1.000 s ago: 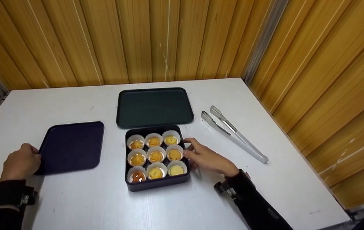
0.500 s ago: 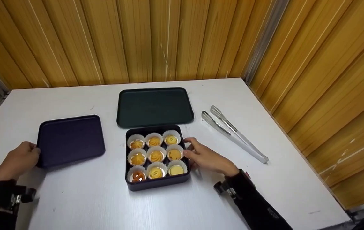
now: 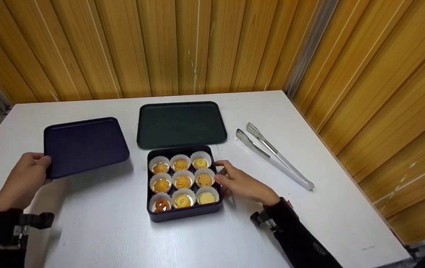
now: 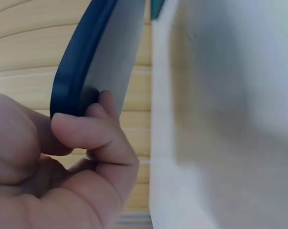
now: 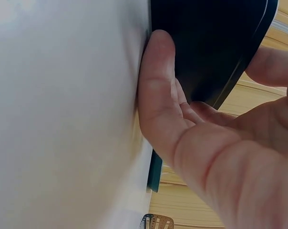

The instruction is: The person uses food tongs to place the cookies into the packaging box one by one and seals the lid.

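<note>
My left hand (image 3: 26, 178) pinches the near left corner of a dark purple lid (image 3: 85, 147), shallow and tray-like, with the same colour as the box. It hangs tilted above the table, shadow beneath; the left wrist view shows thumb and fingers on its rim (image 4: 70, 86). In the middle stands a dark purple box (image 3: 186, 214) with rows of small pastries (image 3: 182, 181) in white paper cups. My right hand (image 3: 244, 186) rests against the box's right wall, thumb at the rim. From the right wrist, its fingers (image 5: 156, 95) lie along the wall (image 5: 206, 52).
Behind the box lies a dark green tray (image 3: 181, 124) on the white table (image 3: 115, 238). Metal tongs (image 3: 275, 158) lie spread to the right. Wood-patterned walls (image 3: 167, 48) stand behind and at the right side.
The left hand has lifted the purple lid off the table and brought it upward and slightly right, its tilt changing. The right hand and the box have stayed in place.
</note>
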`<state>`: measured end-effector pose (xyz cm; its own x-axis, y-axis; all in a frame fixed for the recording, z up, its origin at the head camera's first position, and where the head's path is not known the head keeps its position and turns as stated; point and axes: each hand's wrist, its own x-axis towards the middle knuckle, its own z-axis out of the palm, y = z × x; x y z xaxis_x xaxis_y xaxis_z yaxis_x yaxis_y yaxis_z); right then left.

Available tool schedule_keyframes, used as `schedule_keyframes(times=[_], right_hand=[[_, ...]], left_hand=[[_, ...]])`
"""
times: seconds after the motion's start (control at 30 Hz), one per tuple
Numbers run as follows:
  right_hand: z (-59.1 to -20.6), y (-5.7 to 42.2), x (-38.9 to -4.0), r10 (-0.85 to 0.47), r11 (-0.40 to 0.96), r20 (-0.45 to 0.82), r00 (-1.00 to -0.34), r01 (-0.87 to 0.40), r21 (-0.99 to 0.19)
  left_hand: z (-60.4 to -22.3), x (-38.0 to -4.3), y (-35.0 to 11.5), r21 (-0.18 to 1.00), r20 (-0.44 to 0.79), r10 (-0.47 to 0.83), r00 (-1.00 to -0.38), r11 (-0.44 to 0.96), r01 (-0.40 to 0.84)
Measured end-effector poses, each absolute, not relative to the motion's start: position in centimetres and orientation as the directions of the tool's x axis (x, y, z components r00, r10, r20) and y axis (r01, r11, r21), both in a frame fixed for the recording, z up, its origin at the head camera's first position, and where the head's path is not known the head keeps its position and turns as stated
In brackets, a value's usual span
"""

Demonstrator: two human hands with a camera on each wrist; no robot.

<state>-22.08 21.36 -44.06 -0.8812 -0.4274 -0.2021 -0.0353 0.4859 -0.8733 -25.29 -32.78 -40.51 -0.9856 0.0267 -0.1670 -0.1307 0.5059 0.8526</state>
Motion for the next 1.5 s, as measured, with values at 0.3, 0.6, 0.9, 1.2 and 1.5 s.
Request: schedule_keyframes(times=[0.3,0.6,0.9,1.2,1.5], right_hand=[[-41.8,22.2,-23.9,-0.412,0.508,-0.169,-0.896,-0.072,-0.858],[-37.2,21.6,-26.2,-0.428,0.456,-0.104,-0.898,-0.115,-0.882],[-37.5,21.6,-27.1,-0.456,0.397,-0.091,-0.885,-0.111,-0.911],[-38.4,22.0,-27.7,-0.470,0.391,-0.094,-0.877,-0.112,-0.914],[-38.3,22.5,-27.8,-0.428,0.322,-0.029,-0.904,-0.123,-0.939]], left_hand=[[-38.0,-25.2,-26.4,0.922,-0.115,0.042,-0.992,0.375,-0.091],[-37.4,-25.5,-17.3,0.950,-0.022,0.034,-0.999,0.313,-0.011],[-38.1,-25.7,-11.9,0.974,-0.010,0.124,-0.992,0.225,0.018],[-39.1,-26.0,-11.5,0.963,0.022,0.148,-0.989,0.262,0.060],[-39.0,-26.2,-11.5,0.956,0.108,0.212,-0.971,0.245,0.159]])
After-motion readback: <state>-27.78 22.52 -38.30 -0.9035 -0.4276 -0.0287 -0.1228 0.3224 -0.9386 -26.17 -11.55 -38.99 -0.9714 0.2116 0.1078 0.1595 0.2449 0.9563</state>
